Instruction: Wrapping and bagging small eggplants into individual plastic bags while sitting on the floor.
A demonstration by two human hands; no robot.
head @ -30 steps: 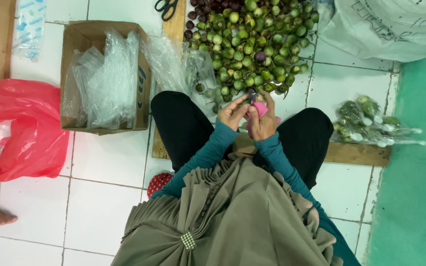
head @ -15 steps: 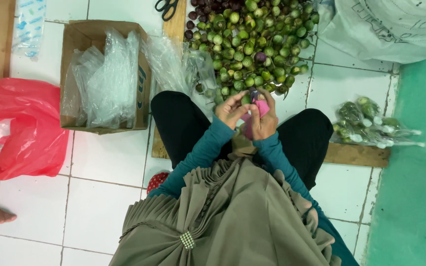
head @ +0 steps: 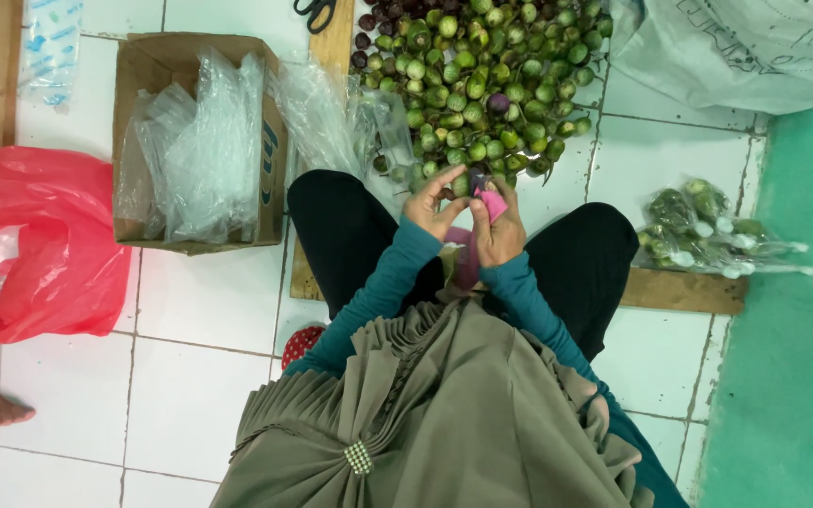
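My left hand (head: 435,202) pinches a small dark round fruit (head: 475,179) at its fingertips; my right hand (head: 499,230) grips a pink tool (head: 492,202) just beside it, the green fruit heap (head: 482,85) lying directly ahead.

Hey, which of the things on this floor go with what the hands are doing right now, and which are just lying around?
In use:
left hand and right hand, together on a small dark fruit
pink tool in the right hand
fruit pile

Lying about:
scissors
box of clear bags
red bag
bagged fruit
white sack
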